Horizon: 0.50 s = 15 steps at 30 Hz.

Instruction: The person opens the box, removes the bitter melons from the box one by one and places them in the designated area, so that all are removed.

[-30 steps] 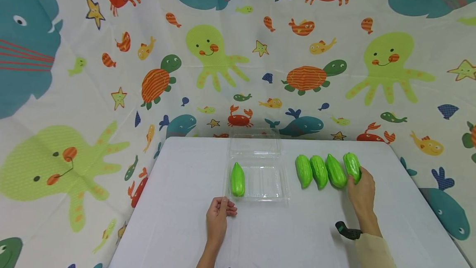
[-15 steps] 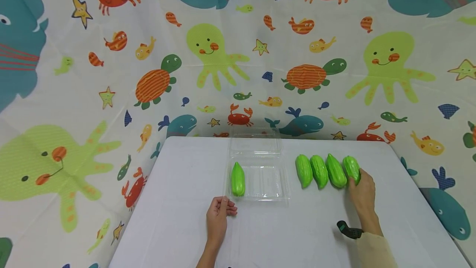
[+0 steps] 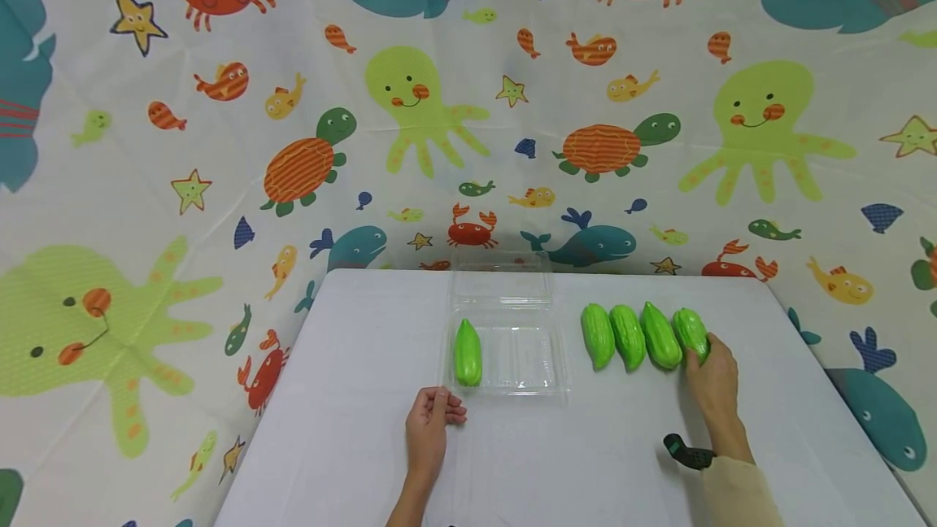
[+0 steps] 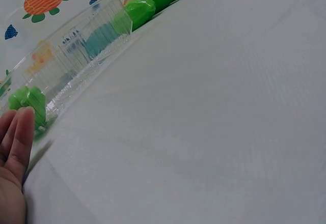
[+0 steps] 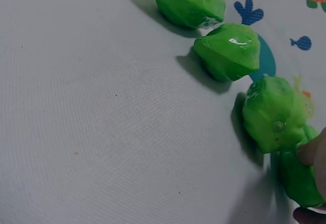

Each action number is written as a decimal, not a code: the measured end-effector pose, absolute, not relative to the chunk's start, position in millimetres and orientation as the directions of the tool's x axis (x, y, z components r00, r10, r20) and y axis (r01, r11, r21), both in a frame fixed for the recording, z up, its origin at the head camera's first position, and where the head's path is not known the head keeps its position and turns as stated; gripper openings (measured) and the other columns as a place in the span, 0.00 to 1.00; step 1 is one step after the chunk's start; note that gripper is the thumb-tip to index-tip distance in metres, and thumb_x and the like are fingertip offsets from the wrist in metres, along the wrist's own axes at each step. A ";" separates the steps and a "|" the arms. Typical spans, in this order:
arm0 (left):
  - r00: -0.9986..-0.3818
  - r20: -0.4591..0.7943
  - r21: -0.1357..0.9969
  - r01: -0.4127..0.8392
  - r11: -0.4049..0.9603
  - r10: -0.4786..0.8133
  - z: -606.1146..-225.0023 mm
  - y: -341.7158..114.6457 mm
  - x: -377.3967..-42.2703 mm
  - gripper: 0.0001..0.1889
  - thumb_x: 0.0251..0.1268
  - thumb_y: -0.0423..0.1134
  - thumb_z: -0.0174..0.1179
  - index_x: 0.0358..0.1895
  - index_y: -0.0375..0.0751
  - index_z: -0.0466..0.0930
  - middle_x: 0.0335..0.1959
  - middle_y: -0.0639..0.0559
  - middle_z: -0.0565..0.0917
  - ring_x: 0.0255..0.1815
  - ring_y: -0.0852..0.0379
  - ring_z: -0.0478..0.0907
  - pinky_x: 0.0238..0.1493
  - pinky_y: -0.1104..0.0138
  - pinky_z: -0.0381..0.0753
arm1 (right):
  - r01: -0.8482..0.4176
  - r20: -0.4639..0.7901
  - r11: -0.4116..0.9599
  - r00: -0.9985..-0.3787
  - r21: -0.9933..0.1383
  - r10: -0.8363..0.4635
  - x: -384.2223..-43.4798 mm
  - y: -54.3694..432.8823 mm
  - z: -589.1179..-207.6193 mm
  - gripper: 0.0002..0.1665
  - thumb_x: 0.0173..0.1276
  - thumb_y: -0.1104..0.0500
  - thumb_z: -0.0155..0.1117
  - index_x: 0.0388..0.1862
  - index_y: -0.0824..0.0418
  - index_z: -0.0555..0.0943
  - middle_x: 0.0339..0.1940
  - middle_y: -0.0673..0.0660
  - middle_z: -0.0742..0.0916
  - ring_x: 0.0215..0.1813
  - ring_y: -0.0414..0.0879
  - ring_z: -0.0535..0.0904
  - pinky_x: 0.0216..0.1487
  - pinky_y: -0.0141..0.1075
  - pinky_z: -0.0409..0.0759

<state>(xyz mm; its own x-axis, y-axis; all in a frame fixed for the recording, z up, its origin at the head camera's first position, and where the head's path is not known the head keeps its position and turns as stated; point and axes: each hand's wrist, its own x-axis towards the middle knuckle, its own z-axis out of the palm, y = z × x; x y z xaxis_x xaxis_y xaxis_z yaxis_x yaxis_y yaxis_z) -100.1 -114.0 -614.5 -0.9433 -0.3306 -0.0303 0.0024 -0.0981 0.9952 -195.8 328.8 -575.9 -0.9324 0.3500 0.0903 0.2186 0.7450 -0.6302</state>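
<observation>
My right hand [image 3: 713, 381] grips the near end of the rightmost green ridged gourd [image 3: 690, 330], thumb on its left side. In the right wrist view that gourd [image 5: 295, 180] lies close beside its neighbour [image 5: 272, 114], and much of the hand is out of frame. Three more gourds stand in a row to its left, among them the leftmost gourd [image 3: 599, 337]. My left hand [image 3: 428, 425] rests at the near left corner of a clear plastic box [image 3: 523, 391], holding nothing, fingers relaxed. One gourd [image 3: 468, 354] lies along the left side inside the box.
The box's clear hinged lid [image 3: 501, 283] is folded back toward the rear edge of the white table [image 3: 351, 397]. A cloth backdrop [image 3: 512, 145] printed with sea animals hangs behind the table and along its sides. A black strap [image 3: 688, 454] sits at the right wrist.
The rightmost gourd has shifted slightly toward me and settled beside its neighbour, still in the right hand's grip. The left hand has stayed put. The backdrop's left part has slid left in view.
</observation>
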 end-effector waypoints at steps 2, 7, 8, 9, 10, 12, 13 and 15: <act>-0.944 -0.029 0.995 0.004 -0.098 -0.330 -614.2 -113.6 -99.8 0.17 0.78 0.44 0.53 0.42 0.29 0.75 0.33 0.37 0.83 0.29 0.56 0.86 0.33 0.62 0.91 | 0.214 0.093 0.747 -0.934 -0.629 0.346 -196.1 328.7 -575.9 0.32 0.76 0.64 0.50 0.71 0.82 0.58 0.66 0.83 0.70 0.67 0.76 0.65 0.69 0.68 0.66; -0.944 -0.026 0.995 0.006 -0.095 -0.329 -613.5 -113.5 -99.6 0.17 0.78 0.44 0.53 0.43 0.28 0.75 0.33 0.37 0.83 0.29 0.56 0.86 0.33 0.62 0.91 | 0.206 0.099 0.749 -0.935 -0.629 0.340 -195.4 328.1 -574.3 0.31 0.76 0.64 0.50 0.70 0.82 0.60 0.66 0.82 0.70 0.67 0.76 0.66 0.69 0.67 0.66; -0.944 -0.027 0.995 0.005 -0.095 -0.330 -613.1 -113.6 -99.5 0.17 0.78 0.44 0.53 0.43 0.28 0.75 0.34 0.36 0.83 0.29 0.56 0.86 0.33 0.62 0.91 | 0.206 0.097 0.750 -0.936 -0.629 0.338 -195.3 327.8 -573.7 0.31 0.76 0.64 0.50 0.70 0.82 0.60 0.66 0.82 0.70 0.68 0.76 0.66 0.69 0.67 0.66; -0.943 -0.027 0.995 0.005 -0.095 -0.330 -612.7 -113.7 -99.4 0.17 0.78 0.44 0.53 0.43 0.28 0.75 0.34 0.36 0.83 0.29 0.56 0.86 0.33 0.62 0.91 | 0.207 0.093 0.750 -0.937 -0.628 0.337 -195.3 327.7 -573.1 0.31 0.76 0.64 0.50 0.71 0.82 0.60 0.66 0.82 0.70 0.68 0.76 0.65 0.70 0.67 0.65; -0.943 -0.028 0.995 0.004 -0.095 -0.331 -612.4 -113.8 -99.3 0.17 0.78 0.44 0.53 0.43 0.28 0.75 0.34 0.36 0.83 0.29 0.56 0.86 0.33 0.62 0.91 | 0.208 0.090 0.752 -0.938 -0.625 0.334 -195.2 327.6 -572.6 0.31 0.76 0.64 0.50 0.71 0.82 0.59 0.66 0.82 0.70 0.68 0.76 0.65 0.70 0.67 0.65; -0.943 -0.031 0.996 0.000 -0.094 -0.332 -612.1 -114.1 -99.2 0.17 0.78 0.44 0.53 0.43 0.28 0.75 0.34 0.36 0.83 0.29 0.55 0.86 0.33 0.62 0.91 | 0.211 0.079 0.755 -0.941 -0.620 0.328 -195.0 327.2 -571.4 0.32 0.77 0.63 0.49 0.71 0.82 0.59 0.66 0.82 0.70 0.68 0.76 0.65 0.71 0.67 0.64; -0.943 -0.033 0.996 -0.001 -0.094 -0.332 -612.0 -114.3 -99.2 0.17 0.78 0.44 0.53 0.43 0.28 0.75 0.34 0.35 0.84 0.29 0.55 0.86 0.33 0.62 0.91 | 0.213 0.072 0.756 -0.943 -0.619 0.325 -195.2 327.3 -571.2 0.32 0.77 0.63 0.49 0.71 0.82 0.59 0.67 0.82 0.69 0.69 0.76 0.64 0.71 0.67 0.64; -0.943 -0.035 0.996 -0.005 -0.090 -0.332 -611.8 -114.3 -99.1 0.17 0.78 0.44 0.53 0.43 0.28 0.75 0.34 0.36 0.84 0.28 0.56 0.86 0.33 0.63 0.91 | 0.216 0.062 0.757 -0.945 -0.617 0.321 -194.8 327.6 -570.8 0.32 0.77 0.62 0.49 0.72 0.82 0.58 0.67 0.82 0.69 0.69 0.75 0.64 0.72 0.67 0.63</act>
